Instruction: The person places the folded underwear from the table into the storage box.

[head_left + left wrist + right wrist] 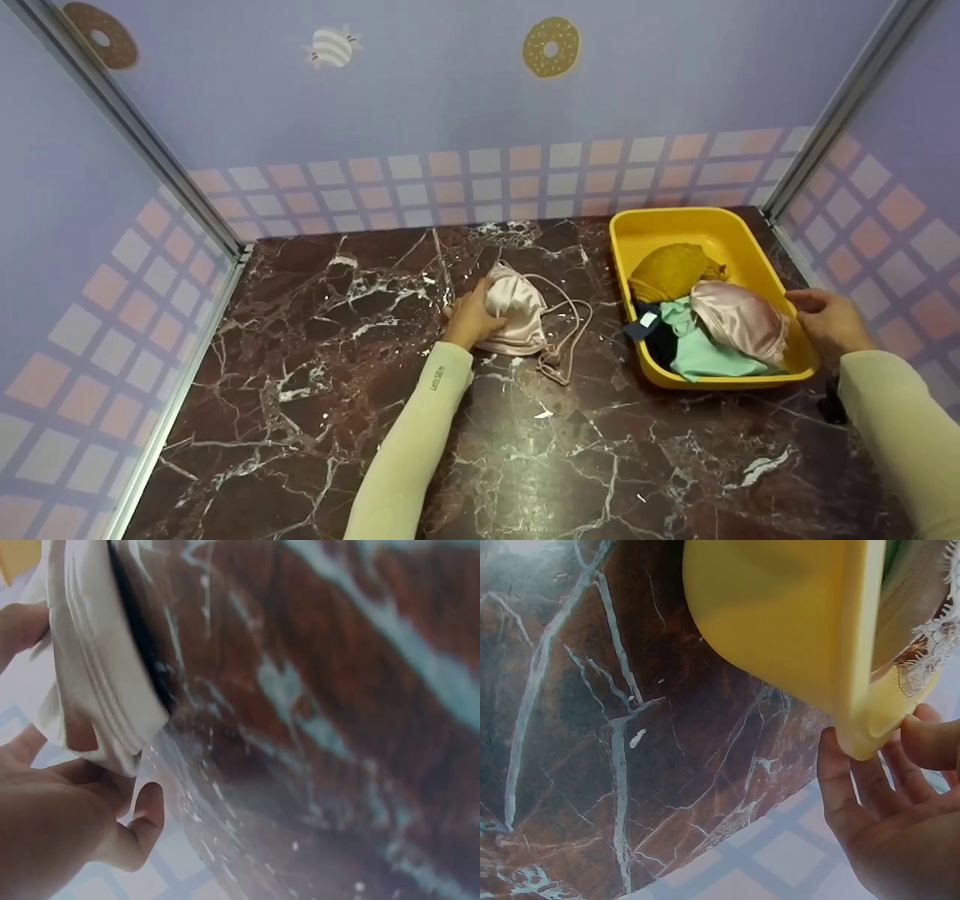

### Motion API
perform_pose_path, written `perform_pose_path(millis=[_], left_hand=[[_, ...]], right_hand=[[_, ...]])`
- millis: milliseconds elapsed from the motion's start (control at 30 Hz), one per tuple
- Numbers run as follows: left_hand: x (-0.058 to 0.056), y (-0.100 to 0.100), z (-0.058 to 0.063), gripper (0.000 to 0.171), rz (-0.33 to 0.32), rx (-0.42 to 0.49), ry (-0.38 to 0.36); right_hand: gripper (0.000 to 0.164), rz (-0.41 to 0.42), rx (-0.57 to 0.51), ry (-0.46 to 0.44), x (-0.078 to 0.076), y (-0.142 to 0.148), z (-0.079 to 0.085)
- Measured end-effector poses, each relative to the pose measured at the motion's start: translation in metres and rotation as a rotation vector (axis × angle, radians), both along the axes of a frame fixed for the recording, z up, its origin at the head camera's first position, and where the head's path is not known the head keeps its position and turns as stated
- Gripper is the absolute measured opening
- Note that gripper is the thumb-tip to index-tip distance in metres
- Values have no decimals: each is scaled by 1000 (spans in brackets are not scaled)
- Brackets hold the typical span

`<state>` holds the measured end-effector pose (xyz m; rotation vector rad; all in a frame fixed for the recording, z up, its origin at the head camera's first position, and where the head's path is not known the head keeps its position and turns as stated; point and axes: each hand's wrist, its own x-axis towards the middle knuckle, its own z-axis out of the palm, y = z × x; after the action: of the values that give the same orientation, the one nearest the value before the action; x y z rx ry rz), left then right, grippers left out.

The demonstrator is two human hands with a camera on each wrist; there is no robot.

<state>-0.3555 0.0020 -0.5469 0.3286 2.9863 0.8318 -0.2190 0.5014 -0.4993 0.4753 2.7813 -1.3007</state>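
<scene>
A pale pink satin bra (519, 311) lies on the dark marbled tabletop, its thin straps (576, 322) looping out to the right. My left hand (471, 316) grips its left side, and in the left wrist view the thumb lies on one face of the cloth with fingers behind it. Over on the right is a yellow plastic tub (660, 225). My right hand (831, 322) holds its right rim; the right wrist view shows the thumb over the edge and fingers along the outside (840, 787).
Inside the tub are a mustard bra (671, 271), a pink satin bra with lace trim (739, 319), mint green cloth (709, 352) and a navy piece (660, 341) with a white tag. Purple patterned panels (450, 97) wall the table at the back and both sides.
</scene>
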Motion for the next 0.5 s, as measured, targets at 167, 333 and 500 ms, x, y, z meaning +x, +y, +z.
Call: perform_pose_path(millis=[167,333,500], left_hand=[[1,-2,1,73,-34,51,64],[3,-5,9,69,-65,125,120],[7,-5,23,67,-90,173,194]], right_hand=[[41,-4,38,32,0,-1,-2],[43,-6,56,33,2,-1,-2],[43,-14,31,26,3,-2,-1]])
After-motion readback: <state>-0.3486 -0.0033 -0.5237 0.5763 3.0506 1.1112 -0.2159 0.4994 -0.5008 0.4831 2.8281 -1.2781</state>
